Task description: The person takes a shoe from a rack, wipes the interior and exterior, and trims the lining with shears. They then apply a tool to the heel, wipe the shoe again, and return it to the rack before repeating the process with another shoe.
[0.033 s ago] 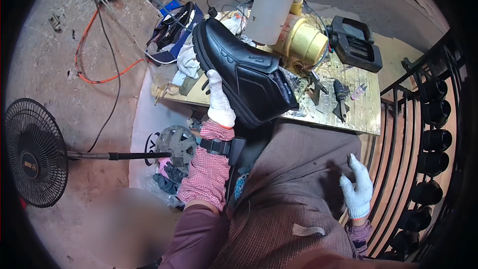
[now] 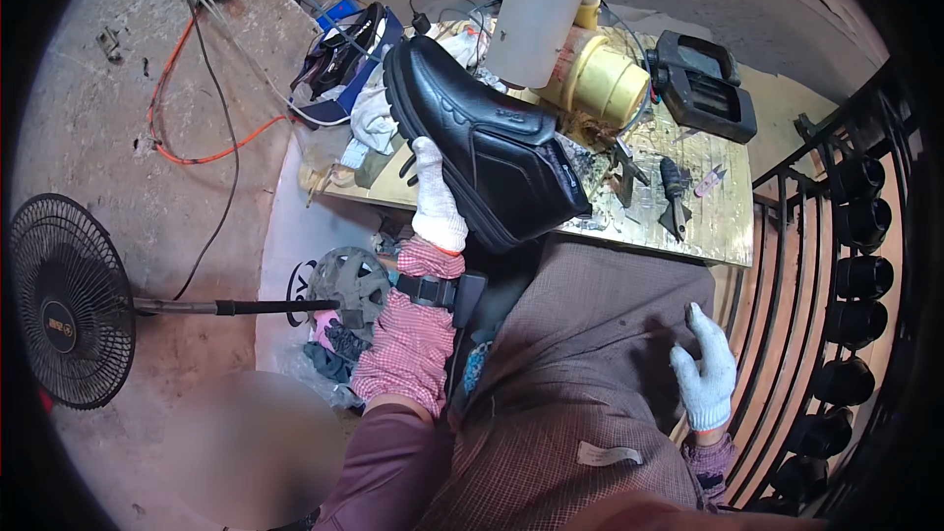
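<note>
A black leather ankle boot (image 2: 474, 133) with a thick ridged sole is held up over the near edge of the work table, its toe toward the far left. My left hand (image 2: 438, 199), in a white knit glove, grips the sole side. The thumb lies along the sole; the other fingers are hidden beneath the boot. Beside my right thigh, my right hand (image 2: 708, 379), also gloved, is apart from the boot. Its thumb and forefinger are spread, with nothing between them. A brown checked cloth (image 2: 600, 334) covers my lap.
On the table (image 2: 723, 226) are a yellow machine part (image 2: 605, 79), a black-handled tool (image 2: 675, 199), small snips (image 2: 709, 180) and a black plastic frame (image 2: 703, 84). A blue box (image 2: 344, 74) sits far left. A fan (image 2: 74, 305) stands left; a metal rack (image 2: 816, 305) with black items stands right.
The boot and my left hand have shifted very slightly to the right. My right hand has stayed where it was.
</note>
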Demonstrator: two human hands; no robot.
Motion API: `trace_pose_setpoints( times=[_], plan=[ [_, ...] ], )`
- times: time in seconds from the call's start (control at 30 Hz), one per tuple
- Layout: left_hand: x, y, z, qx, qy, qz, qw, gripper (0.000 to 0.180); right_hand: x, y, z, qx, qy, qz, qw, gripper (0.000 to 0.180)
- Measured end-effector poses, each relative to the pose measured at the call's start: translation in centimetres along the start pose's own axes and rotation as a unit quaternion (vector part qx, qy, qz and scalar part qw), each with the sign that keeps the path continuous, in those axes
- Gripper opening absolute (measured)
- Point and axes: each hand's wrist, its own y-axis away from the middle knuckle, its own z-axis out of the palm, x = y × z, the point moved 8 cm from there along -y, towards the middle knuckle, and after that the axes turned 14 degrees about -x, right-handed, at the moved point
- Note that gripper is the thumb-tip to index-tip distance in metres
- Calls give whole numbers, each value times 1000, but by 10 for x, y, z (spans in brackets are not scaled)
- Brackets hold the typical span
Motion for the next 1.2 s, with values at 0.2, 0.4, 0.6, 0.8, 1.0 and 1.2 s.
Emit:
trace_pose_setpoints(
  times=[0.2,0.4,0.6,0.8,1.0,1.2],
  plan=[
    [-3,4,19,-4,-51,-10,999,88,-10,-10,10,-32,-4,-33,999,58],
    [4,12,19,19,-71,-7,997,87,-3,-8,11,-29,29,-44,998,55],
    [7,31,10,70,-59,2,996,74,14,-7,16,-43,20,-17,999,56],
    [5,13,14,40,-98,7,994,81,20,-11,17,-55,46,-16,997,55],
    [31,-21,2,113,-179,88,973,79,34,-8,18,-61,53,16,997,52],
    [58,-34,46,119,-175,158,965,105,37,-13,17,-69,78,6,995,52]
  ],
)
